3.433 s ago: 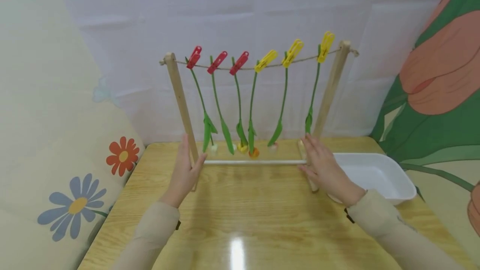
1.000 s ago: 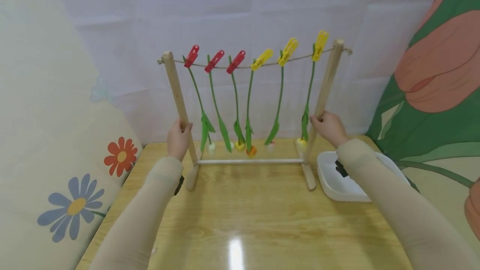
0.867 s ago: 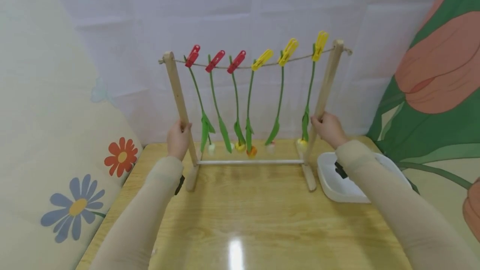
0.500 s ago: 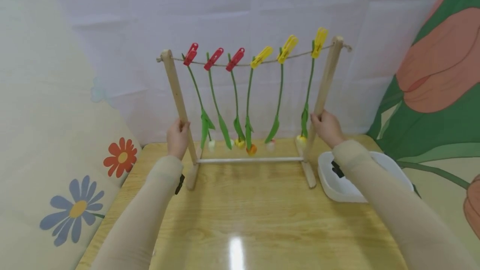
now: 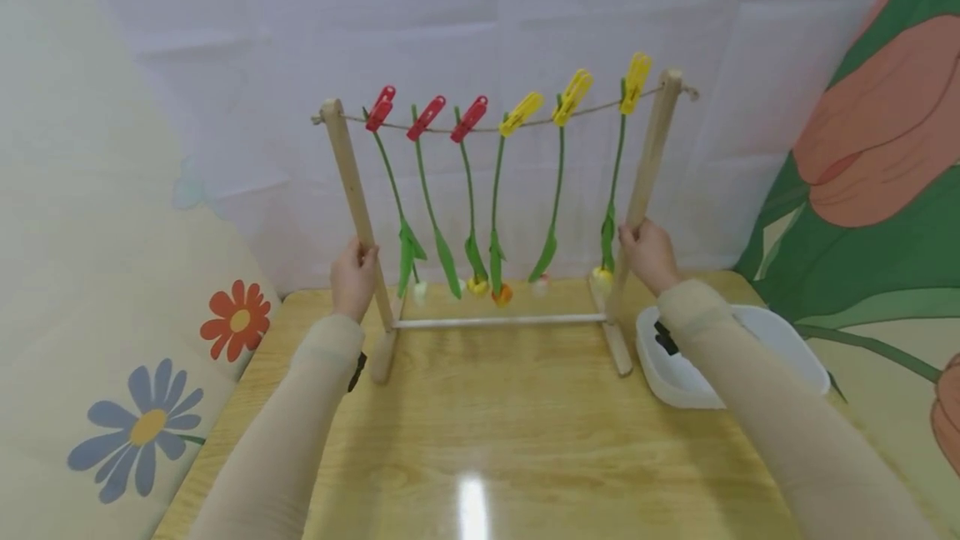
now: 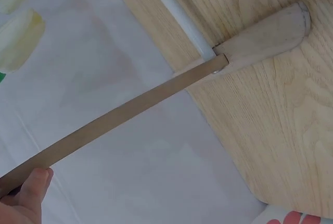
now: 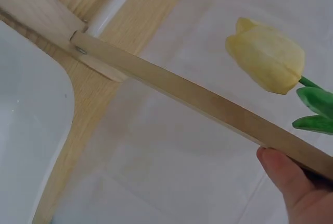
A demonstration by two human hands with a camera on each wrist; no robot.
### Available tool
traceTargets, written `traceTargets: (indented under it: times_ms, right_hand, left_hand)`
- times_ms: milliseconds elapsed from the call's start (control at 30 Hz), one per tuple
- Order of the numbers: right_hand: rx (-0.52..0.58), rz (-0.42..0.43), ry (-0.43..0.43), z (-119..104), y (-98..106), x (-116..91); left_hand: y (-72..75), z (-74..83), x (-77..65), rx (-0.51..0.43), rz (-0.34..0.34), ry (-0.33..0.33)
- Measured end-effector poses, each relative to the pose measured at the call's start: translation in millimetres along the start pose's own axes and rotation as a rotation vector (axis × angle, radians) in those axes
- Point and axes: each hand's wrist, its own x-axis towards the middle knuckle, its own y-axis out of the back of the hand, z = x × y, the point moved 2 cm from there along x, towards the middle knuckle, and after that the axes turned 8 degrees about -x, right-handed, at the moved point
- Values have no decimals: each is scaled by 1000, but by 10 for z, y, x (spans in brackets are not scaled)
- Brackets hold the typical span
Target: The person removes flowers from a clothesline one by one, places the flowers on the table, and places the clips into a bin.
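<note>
In the head view my left hand (image 5: pixel 354 280) grips the left post (image 5: pixel 348 177) of a wooden rack below its middle. My right hand (image 5: pixel 649 257) holds the right post (image 5: pixel 654 148) at about the same height. Between the post tops runs a twine line (image 5: pixel 442 130), from which several artificial tulips hang head down. Red clothespins (image 5: pixel 469 118) pin the left ones; yellow clothespins (image 5: pixel 573 98) pin the right ones. A pale yellow tulip (image 7: pixel 266 56) hangs beside the right post. In the left wrist view the thumb (image 6: pixel 35 187) lies against the post.
A white rod (image 5: pixel 498 321) joins the posts low down, just above the rack's feet (image 5: pixel 385 357) on the wooden table (image 5: pixel 480 407). Close by the right foot is a white plastic basin (image 5: pixel 787 348), partly behind my right sleeve. A white cloth (image 5: pixel 420 15) hangs behind the rack.
At first both hands lay with extended fingers by the lower posts; they have since moved up and closed around the posts. Over the last second hands and rack have hardly moved.
</note>
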Motion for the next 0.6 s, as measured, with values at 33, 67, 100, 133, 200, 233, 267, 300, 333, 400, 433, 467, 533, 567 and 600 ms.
traceTargets:
  times_ms: [33,67,100,133,200,233,267,300,333,400,433,467,533,567,600]
  right_hand:
    - [1,2,-4,6,-2,-1]
    - [3,0,-11,11,-5,-3]
    - [3,2,-14,14,-8,-4]
    - [3,3,-13,15,-18,-2]
    - [11,3,-10,19,-38,3]
    - [13,4,-8,20,-46,4]
    - [14,7,-6,24,-53,6]
    - [14,12,-1,27,-57,7]
    - [17,14,3,29,-59,7]
    - [18,23,12,32,-57,7]
    - [19,24,14,34,-55,7]
    - [22,24,16,33,-51,7]
    - [28,18,15,32,-45,10]
    - [29,15,13,32,-43,14]
    - [31,10,11,32,-43,17]
  left_hand:
    - [-2,-5,-3,4,-2,-6]
    - [-3,-11,-5,6,-4,-9]
    - [-4,-13,-9,6,-3,-11]
    - [2,-15,-15,4,-1,-11]
    - [13,-19,-26,2,4,-13]
    - [16,-20,-31,0,5,-13]
    - [18,-21,-34,1,7,-13]
    - [20,-20,-39,4,8,-17]
    - [21,-20,-40,6,7,-18]
    - [19,-20,-40,7,6,-28]
    - [17,-21,-36,4,6,-31]
    - [15,-24,-31,1,8,-34]
    - [11,-27,-20,-8,8,-34]
    - [9,-29,-15,-11,9,-35]
    - [9,-29,-12,-13,10,-34]
